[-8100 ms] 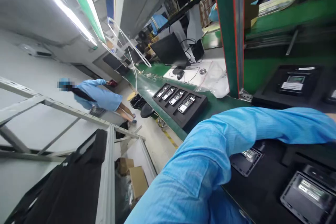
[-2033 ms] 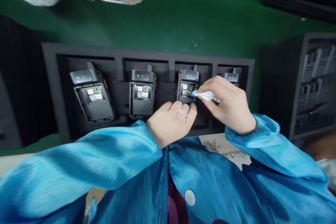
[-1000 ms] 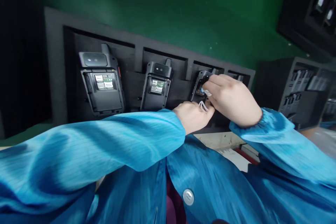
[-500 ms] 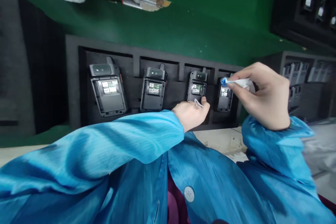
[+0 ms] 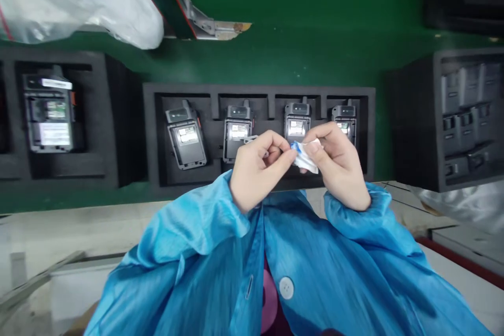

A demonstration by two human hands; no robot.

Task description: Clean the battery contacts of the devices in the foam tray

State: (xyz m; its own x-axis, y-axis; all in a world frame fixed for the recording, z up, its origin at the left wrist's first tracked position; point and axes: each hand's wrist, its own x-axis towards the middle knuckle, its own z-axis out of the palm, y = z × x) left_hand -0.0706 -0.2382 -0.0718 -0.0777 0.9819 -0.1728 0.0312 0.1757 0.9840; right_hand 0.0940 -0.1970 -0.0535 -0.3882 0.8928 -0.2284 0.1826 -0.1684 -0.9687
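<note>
A small white cloth point(image 5: 309, 161) with a blue stain is pinched between my two hands, in front of the black foam tray point(image 5: 151, 139). My left hand point(image 5: 262, 165) has its thumb and forefinger closed at the blue-stained corner; a thin pale loop shows behind its fingers. My right hand point(image 5: 340, 165) grips the white part. Handheld devices with open backs lie in the tray: one at the left point(image 5: 189, 149), one beside it point(image 5: 238, 128), one behind the cloth point(image 5: 297, 113), and one at the right point(image 5: 343, 111), partly hidden by my right hand.
Another foam tray point(image 5: 114, 121) with a device point(image 5: 49, 110) stands at the left. At the right is a foam block point(image 5: 417, 121) holding several dark parts. A plastic bag point(image 5: 118, 0) and a metal bracket point(image 5: 202, 21) lie at the back of the green table point(image 5: 315, 47).
My left hand has risen and turned, and now pinches the cloth's blue corner. My right hand has moved left with the cloth. The view has shifted, showing more of the left side.
</note>
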